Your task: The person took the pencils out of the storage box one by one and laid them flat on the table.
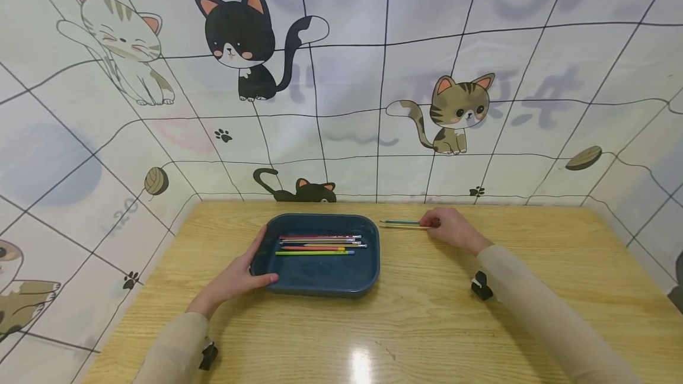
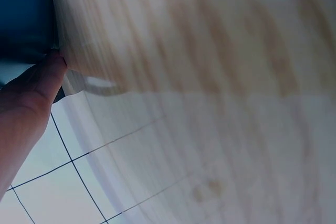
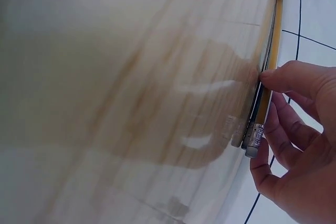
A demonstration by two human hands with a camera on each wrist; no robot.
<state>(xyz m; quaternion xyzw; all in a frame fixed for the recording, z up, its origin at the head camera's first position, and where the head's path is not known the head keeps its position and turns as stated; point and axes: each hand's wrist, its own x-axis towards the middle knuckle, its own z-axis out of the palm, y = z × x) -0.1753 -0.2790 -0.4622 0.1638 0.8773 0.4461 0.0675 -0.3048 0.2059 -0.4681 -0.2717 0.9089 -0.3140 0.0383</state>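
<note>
A dark blue rectangular tray (image 1: 320, 280) stands on the table with several pencils lying side by side in it, among them a lime green pencil (image 1: 312, 253). My left hand (image 1: 235, 280) holds the tray's left end, fingers along the outer wall and thumb over the front rim. To the right of the tray, my right hand (image 1: 453, 230) pinches a yellow pencil (image 3: 279, 17) and a darker, bluish pencil (image 1: 400, 221) together near their eraser ends. Their tips point left toward the tray, and both lie low over the tabletop.
The light wooden table (image 1: 427, 325) meets a white cloth wall (image 1: 352, 135) printed with cats and grid lines at the back, left and right. Black wrist devices (image 1: 481, 286) sit at both sleeves. The glossy tabletop reflects the hand and pencils.
</note>
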